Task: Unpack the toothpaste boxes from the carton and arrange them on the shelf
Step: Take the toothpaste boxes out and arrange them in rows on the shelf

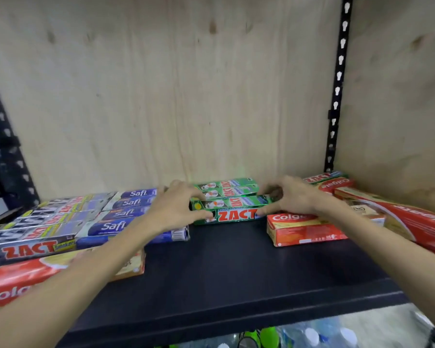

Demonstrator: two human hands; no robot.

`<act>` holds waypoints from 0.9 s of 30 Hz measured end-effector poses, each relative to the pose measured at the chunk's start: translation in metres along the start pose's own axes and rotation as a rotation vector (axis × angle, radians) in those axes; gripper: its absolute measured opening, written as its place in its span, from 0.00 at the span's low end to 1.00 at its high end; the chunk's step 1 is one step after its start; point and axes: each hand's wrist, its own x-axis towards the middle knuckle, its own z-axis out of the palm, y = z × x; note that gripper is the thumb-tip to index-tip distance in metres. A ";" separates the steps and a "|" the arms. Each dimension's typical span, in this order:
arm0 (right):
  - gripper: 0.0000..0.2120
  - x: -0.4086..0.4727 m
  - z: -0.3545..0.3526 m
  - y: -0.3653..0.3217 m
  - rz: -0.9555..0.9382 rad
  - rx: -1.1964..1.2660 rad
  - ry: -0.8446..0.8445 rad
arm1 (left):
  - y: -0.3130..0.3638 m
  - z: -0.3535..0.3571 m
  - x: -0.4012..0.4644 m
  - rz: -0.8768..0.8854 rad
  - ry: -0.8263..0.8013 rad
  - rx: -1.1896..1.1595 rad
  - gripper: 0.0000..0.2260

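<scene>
We are holding the front green box of toothpaste by its two ends, our left hand curling its fingers round the left end and our right hand pinching the right end, so that the box is staying square to the shelf as we are setting it down. It is lying long side forward, touching the other green boxes stacked against the back wall, which is why we judge we are building a row outward from the rear. Blue boxes are sitting just beside it on the left, a red box just beside it on the right, leaving little side room. Toward the front edge the dark shelf is lying bare, giving our arms room to be drawing back. The carton is not showing.
</scene>
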 end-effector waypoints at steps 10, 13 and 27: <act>0.40 0.018 0.018 0.006 -0.006 -0.049 0.123 | -0.007 0.000 0.004 -0.094 -0.082 -0.305 0.36; 0.42 0.017 0.018 0.003 0.066 -0.181 0.146 | -0.007 -0.001 0.002 -0.107 -0.096 -0.307 0.32; 0.48 0.011 0.014 -0.011 0.088 -0.155 0.072 | -0.007 0.005 -0.006 -0.121 -0.099 -0.301 0.30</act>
